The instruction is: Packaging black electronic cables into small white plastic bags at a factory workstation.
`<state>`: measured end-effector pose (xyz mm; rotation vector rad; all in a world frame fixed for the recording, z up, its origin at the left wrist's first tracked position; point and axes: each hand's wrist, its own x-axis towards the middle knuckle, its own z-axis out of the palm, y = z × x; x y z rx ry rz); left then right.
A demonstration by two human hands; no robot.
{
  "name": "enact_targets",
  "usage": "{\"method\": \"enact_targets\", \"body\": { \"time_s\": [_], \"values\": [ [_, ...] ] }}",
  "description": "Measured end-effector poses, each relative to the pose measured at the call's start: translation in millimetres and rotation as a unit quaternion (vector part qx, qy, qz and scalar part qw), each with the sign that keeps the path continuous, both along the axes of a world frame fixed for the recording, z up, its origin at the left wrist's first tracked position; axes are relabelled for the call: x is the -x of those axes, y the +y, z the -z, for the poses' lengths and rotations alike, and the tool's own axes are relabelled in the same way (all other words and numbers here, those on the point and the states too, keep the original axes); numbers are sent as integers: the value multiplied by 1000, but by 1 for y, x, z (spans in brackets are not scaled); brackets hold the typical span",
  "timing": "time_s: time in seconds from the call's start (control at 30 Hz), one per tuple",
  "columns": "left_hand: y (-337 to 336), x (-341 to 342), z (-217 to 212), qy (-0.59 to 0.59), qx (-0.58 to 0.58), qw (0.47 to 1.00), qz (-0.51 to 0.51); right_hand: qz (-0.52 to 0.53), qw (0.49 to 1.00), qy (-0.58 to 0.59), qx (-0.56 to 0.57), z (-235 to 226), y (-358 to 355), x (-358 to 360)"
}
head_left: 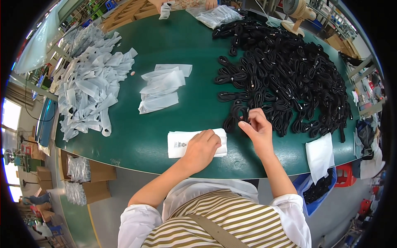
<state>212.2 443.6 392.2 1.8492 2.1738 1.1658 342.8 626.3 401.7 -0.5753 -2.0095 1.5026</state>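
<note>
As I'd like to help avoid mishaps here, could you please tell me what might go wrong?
The coiled black cable in the right hand might snag on the crowded cable pile beside it. The white bags under the left hand could shift or crease if pressed. The white packet overhanging the table's edge may slip off.

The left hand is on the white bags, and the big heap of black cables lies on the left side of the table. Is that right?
Not quite: the head view shows the heap of black cables on the right side of the table. The left hand is on the white bags.
</note>
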Motion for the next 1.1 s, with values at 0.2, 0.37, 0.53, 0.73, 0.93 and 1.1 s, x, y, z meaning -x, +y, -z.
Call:
{"method": "enact_targets", "body": {
  "time_s": [0.2, 0.37, 0.53, 0.73, 0.93, 1.1],
  "values": [
    [-3, -3, 2, -54, 17, 998, -23, 52, 974, 105, 194, -11, -15, -19],
    [-2, -5, -1, -102, 16, 994, -38, 86, 973, 91, 196, -10, -14, -31],
    [-5, -3, -1, -140, 26, 989, -48, 78, 966, 103, 224, -16, -24, -44],
    [-6, -2, -3, -170, 35, 984, -47, 72, 969, 127, 201, -3, -54, -49],
    [-8, 1, -6, -205, 48, 977, -38, 23, 972, 101, 211, 8, -59, -53],
    [-9, -2, -8, -192, -15, 981, 20, 44, 958, -13, 284, 18, -57, -56]
  ]
}}
